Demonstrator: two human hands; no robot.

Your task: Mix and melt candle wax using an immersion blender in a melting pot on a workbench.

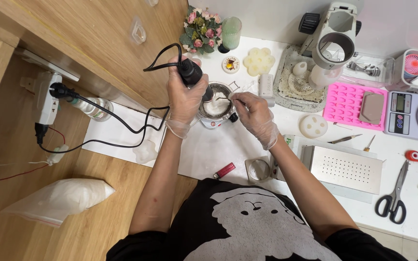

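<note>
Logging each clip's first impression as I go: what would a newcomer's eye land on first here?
At centre, two gloved hands meet over a small metal pot of white stuff: the left hand has its grip shut on a black corded tool, the right hand pinches a thin utensil. To the right, a pink mould tray and black-handled scissors stand out on the white table.

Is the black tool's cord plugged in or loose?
Plugged in: the black cord runs from the handheld tool to the power strip.
</note>
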